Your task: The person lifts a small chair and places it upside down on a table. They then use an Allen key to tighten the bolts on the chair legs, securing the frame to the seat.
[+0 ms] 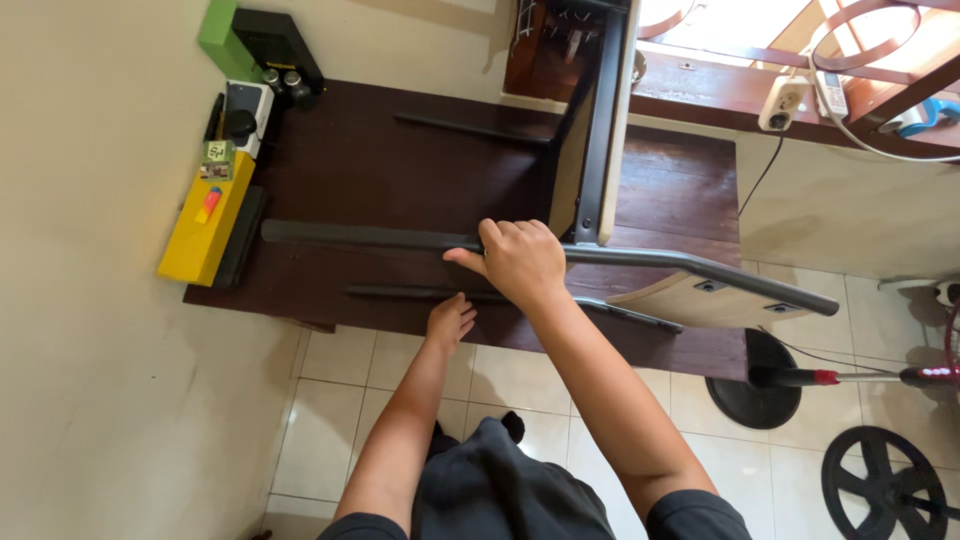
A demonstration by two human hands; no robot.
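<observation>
Right hand [520, 260]: grip closed around upper grey chair leg [400, 238]. Left hand [450, 320]: grip open, fingertips touching lower leg [400, 293]. Chair lies overturned on dark surface [340, 170]; any fitting work looks unfinished.

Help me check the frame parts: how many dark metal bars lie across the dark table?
3. The upper bar lies near the wall; the long bar is gripped by the right hand; the thin bar lies at the left hand. More may be hidden.

Left hand [451, 322] fingertips hidden under lower metal leg [400, 293].
</observation>
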